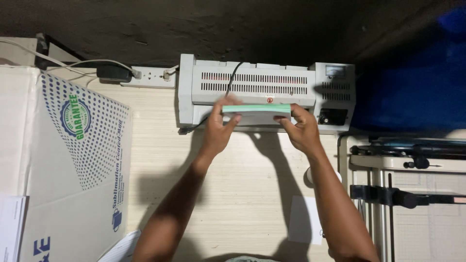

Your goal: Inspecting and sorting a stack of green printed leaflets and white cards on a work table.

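**Two hands hold a sheet at a laminator's slot**

At upper centre of the frame, the left hand (219, 127) and right hand (299, 128) grasp the two ends of a pale green sheet (257, 108), seen edge-on, so its face is hidden. It sits against the front of a grey laminator (252, 82). A cardboard box (73, 160) is cut off at left; a paper trimmer (412, 194) is cut off at right.

Large white cardboard box (73, 160) with blue dots on the worktop (233, 194), power strip (148, 77) beyond the box, white paper slip (303, 218) right of it, perhaps a paper trimmer (412, 194) farthest right.
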